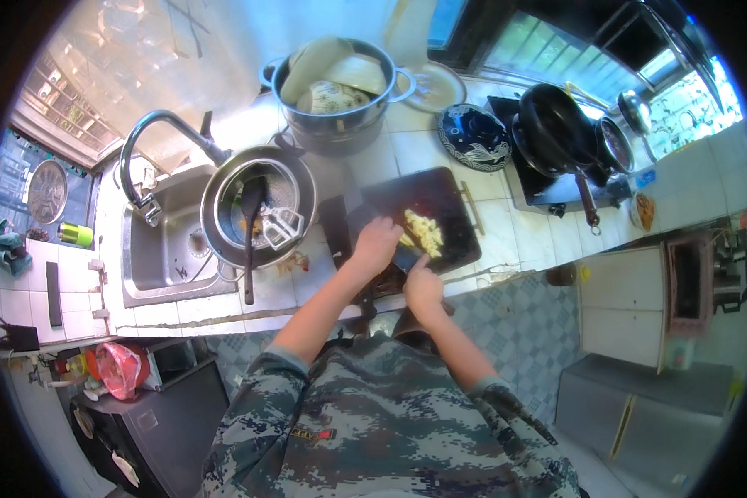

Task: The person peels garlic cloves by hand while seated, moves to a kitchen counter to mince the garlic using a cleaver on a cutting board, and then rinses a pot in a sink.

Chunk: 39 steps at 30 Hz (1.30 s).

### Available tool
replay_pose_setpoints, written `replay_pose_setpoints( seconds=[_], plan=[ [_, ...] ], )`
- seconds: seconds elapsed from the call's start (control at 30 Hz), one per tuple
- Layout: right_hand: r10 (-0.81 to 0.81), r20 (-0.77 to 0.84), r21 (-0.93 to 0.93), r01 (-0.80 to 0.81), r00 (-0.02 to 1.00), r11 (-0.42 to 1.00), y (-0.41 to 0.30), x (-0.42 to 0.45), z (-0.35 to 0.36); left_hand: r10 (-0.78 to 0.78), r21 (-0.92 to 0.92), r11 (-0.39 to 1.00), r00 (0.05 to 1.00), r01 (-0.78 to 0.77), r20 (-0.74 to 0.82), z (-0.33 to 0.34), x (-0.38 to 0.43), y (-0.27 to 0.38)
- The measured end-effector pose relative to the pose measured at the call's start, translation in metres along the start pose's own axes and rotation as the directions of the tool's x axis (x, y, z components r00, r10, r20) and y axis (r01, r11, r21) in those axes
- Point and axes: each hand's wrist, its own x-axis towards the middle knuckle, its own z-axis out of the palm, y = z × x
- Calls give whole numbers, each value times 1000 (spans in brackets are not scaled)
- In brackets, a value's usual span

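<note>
Chopped pale yellow pieces (423,232) of food lie in a pile on a dark cutting board (460,249). My right hand (424,287) is at the near edge of the board, fingers curled around what looks like a knife's handle, with the index finger stretched along the blade (404,256). Its blade points up and left, under my left hand. Bent fingers of my left hand (378,239) rest over the board's left part, beside a few yellow pieces; whether they hold one is hidden. Left of the board lies a dark flat object (335,224).
A steel sink (162,249) with a curved faucet (155,118) is at left. Beside it stand bowls (208,230) with a black spatula (249,249). Behind are a large pot (342,124) and a patterned dark lid (474,137). A black wok (551,127) sits on the stove at right.
</note>
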Motion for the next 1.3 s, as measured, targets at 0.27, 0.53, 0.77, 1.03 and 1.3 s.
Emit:
replay_pose_setpoints(
  seconds=[0.27, 0.53, 0.77, 1.03, 1.3],
  plan=[
    [-159, -23, -56, 157, 987, 986, 37, -9, -7, 396, 127, 855, 792, -503, 465, 39, 46, 1],
    [-307, 66, 63, 303, 950, 951, 88, -15, -48, 119, 84, 983, 913, -164, 391, 12, 59, -14],
    [-174, 313, 320, 68, 934, 945, 145, -29, -69, -223, -62, 974, 973, 219, -65, -27, 16, -45],
    [-131, 337, 450, -37, 932, 892, 127, -3, -81, 42, -72, 996, 993, -50, -113, 63, -9, 6],
    [-199, 200, 380, 111, 959, 918, 94, 5, -65, 69, 25, 998, 983, -66, -171, 63, -14, 24]
  ],
)
